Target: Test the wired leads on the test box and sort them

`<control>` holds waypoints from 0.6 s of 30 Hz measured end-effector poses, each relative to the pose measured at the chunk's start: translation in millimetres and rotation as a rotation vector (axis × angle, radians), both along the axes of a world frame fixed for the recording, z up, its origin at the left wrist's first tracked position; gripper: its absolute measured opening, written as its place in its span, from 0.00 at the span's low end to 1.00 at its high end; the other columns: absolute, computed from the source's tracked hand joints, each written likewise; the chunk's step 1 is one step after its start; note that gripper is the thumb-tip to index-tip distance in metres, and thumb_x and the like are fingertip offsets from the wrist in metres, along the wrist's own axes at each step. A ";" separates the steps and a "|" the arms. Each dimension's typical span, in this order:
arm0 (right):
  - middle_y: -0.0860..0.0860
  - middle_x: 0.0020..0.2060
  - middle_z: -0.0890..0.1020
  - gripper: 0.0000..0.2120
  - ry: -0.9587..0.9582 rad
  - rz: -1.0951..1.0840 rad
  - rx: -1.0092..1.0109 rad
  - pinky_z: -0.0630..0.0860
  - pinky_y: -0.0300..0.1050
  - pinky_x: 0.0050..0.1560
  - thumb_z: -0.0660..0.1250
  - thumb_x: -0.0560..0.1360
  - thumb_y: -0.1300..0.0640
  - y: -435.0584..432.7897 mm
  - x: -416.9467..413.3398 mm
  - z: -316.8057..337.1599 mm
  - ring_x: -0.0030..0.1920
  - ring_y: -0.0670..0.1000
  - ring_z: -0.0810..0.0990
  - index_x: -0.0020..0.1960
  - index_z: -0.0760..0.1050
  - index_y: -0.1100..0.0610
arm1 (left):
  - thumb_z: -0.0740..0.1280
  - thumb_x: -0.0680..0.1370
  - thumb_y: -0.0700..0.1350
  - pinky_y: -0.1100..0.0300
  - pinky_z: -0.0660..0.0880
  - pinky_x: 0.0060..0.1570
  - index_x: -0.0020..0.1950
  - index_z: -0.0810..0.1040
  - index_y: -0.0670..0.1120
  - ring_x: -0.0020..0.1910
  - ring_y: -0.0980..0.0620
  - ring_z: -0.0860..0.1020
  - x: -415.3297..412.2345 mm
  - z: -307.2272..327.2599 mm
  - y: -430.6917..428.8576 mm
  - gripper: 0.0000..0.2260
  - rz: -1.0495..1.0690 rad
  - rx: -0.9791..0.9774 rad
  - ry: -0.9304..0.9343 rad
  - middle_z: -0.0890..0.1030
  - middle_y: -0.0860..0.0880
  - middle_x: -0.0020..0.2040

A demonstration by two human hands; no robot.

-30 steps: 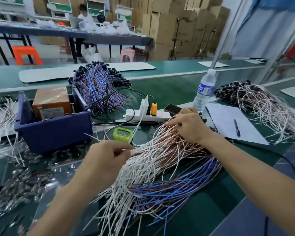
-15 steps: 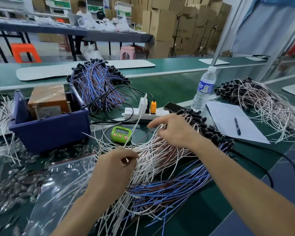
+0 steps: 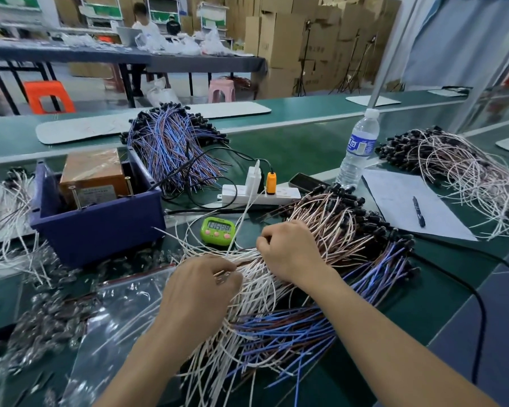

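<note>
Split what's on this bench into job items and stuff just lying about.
Job: mixed leads, held by left hand and right hand; orange test box; blue lead pile; white lead pile.
Lying about: water bottle, phone, pen, paper, timer.

stacked cardboard boxes (image 3: 306, 39) line the far wall; a long dark table (image 3: 188, 61) stands before them, an orange stool (image 3: 46, 95) and a pink stool (image 3: 221, 90) on the pale floor (image 3: 94, 96).

head-worn wide view, facing forward and down, close over leads (image 3: 265, 327) on bench (image 3: 306, 148)
</note>
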State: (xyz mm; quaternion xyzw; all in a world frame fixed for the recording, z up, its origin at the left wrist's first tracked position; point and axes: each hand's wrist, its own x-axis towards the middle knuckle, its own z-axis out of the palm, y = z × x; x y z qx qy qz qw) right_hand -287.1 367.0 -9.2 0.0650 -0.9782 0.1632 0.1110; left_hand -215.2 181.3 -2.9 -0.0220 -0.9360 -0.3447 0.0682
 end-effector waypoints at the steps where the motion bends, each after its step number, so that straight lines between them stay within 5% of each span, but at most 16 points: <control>1: 0.48 0.31 0.80 0.16 -0.013 -0.005 -0.010 0.67 0.48 0.64 0.59 0.78 0.52 -2.1 -0.1 2.1 0.36 0.50 0.75 0.36 0.79 0.54 | 0.70 0.79 0.59 0.53 0.76 0.53 0.57 0.85 0.58 0.48 0.56 0.78 -0.2 2.1 -0.9 0.11 0.016 0.025 -0.007 0.84 0.59 0.56; 3: 0.47 0.34 0.81 0.14 0.002 0.007 -0.093 0.68 0.49 0.65 0.61 0.78 0.54 -9.9 2.2 8.3 0.38 0.51 0.76 0.39 0.82 0.54 | 0.69 0.79 0.60 0.50 0.78 0.57 0.58 0.85 0.59 0.52 0.52 0.80 -1.4 6.0 -4.0 0.11 0.062 0.018 0.007 0.84 0.55 0.58; 6: 0.45 0.34 0.83 0.11 0.054 0.064 -0.317 0.74 0.42 0.50 0.65 0.78 0.56 -34.9 13.6 19.4 0.36 0.45 0.78 0.42 0.85 0.53 | 0.70 0.79 0.57 0.49 0.76 0.61 0.58 0.86 0.59 0.58 0.50 0.80 -4.2 13.5 -10.9 0.10 0.104 0.035 0.029 0.84 0.54 0.59; 10: 0.46 0.33 0.84 0.09 0.003 0.096 -0.510 0.67 0.32 0.27 0.67 0.78 0.57 -72.1 28.7 27.0 0.28 0.40 0.77 0.44 0.86 0.53 | 0.70 0.78 0.49 0.50 0.80 0.45 0.53 0.87 0.60 0.39 0.49 0.82 -5.9 29.8 -22.5 0.09 0.170 0.102 0.037 0.85 0.55 0.36; 14: 0.44 0.36 0.85 0.09 -0.004 0.118 -0.601 0.74 0.33 0.34 0.66 0.77 0.58 -96.2 40.6 29.9 0.35 0.42 0.81 0.46 0.86 0.52 | 0.70 0.77 0.48 0.52 0.80 0.46 0.52 0.87 0.61 0.37 0.51 0.82 -7.7 52.9 -46.6 0.09 0.236 -0.029 0.080 0.86 0.56 0.36; 18: 0.43 0.36 0.86 0.10 -0.063 0.253 -0.689 0.74 0.32 0.35 0.66 0.74 0.60 -129.5 49.3 34.7 0.36 0.42 0.81 0.44 0.87 0.53 | 0.72 0.73 0.52 0.53 0.74 0.53 0.55 0.84 0.65 0.48 0.48 0.79 -8.0 77.9 -89.5 0.12 0.320 -0.340 0.071 0.86 0.52 0.51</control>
